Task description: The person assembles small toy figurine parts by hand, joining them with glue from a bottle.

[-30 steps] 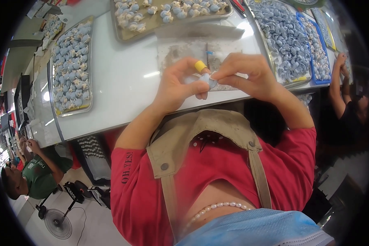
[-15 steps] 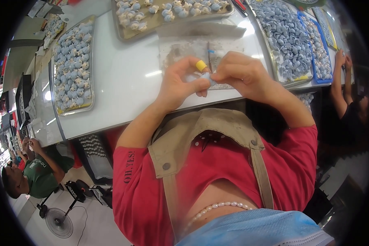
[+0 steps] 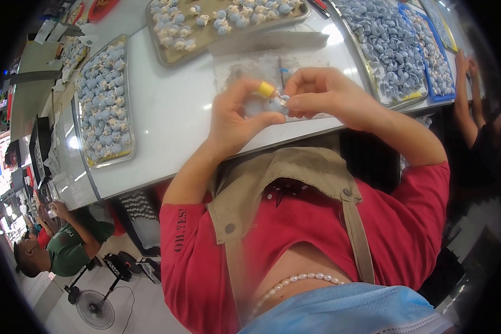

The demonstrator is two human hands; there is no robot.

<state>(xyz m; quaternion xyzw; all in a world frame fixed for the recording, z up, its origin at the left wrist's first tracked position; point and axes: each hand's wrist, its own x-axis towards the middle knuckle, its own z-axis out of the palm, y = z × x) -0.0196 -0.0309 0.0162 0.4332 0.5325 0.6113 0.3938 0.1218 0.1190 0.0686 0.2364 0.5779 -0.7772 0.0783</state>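
Observation:
A small pale-blue and white figure (image 3: 275, 106) is held just above the near edge of the white table. My left hand (image 3: 235, 114) is closed round it between thumb and fingers, with a yellow band (image 3: 265, 89) on one finger. From the other side my right hand (image 3: 331, 97) pinches the figure's right edge with thumb and fingertips. The fingers hide part of the piece, so its details cannot be made out. Behind the hands, on a stained sheet (image 3: 245, 64), lies a thin dark tool (image 3: 280, 75) with a blue mark.
A tray (image 3: 214, 34) of blue-and-cream figures is at the back, another tray (image 3: 130, 150) at the left. On the right are a tray (image 3: 409, 101) of loose blue-grey curved pieces and a blue tray (image 3: 444, 97). Co-workers (image 3: 67, 245) sit at left and right.
The view has shifted slightly. Both hands still hold the figure; the right fingers have changed their pinch on its edge, and the left fingers have spread a little.

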